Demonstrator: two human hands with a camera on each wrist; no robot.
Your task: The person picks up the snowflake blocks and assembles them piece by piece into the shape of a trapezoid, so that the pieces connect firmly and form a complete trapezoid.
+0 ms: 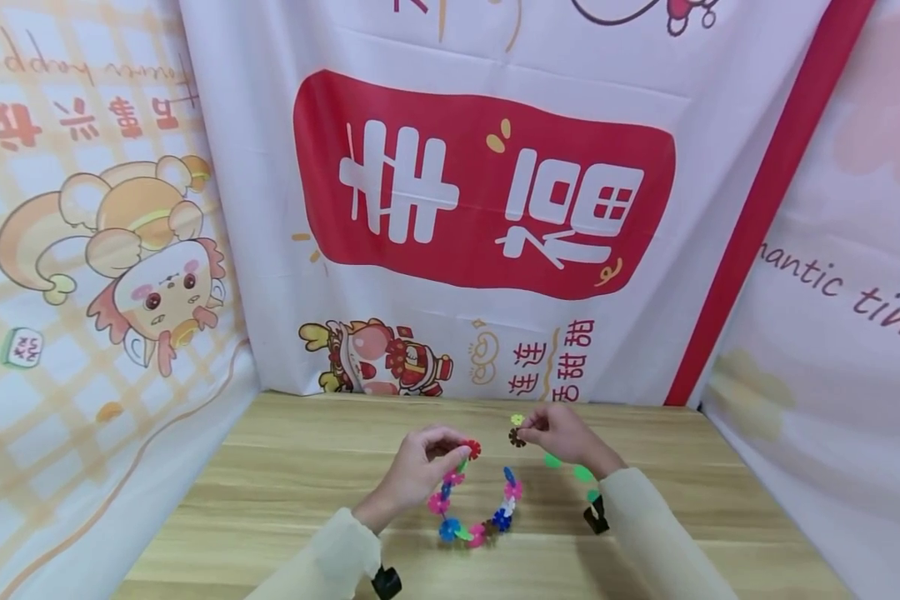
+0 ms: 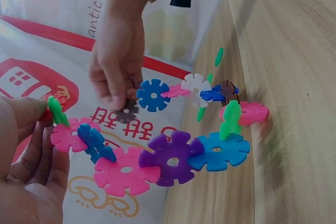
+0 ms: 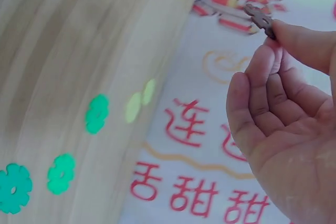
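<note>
One chain (image 1: 449, 529) held over desk (image 1: 307, 442), between side edges; red end disc (image 1: 474, 450) pinched by left hand (image 1: 418, 468), likely for steadying. Brown disc (image 1: 517, 439) pinched by rim in right hand (image 1: 562, 433), presumably so slots stay exposed. Green discs (image 1: 582, 473) set toward far-right corner.

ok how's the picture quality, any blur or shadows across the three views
Head: a soft shadow on the table near the right sleeve; left wrist: the linked flower chain looks fairly crisp; right wrist: hazy, the yellow pieces pale and soft-edged.
</note>
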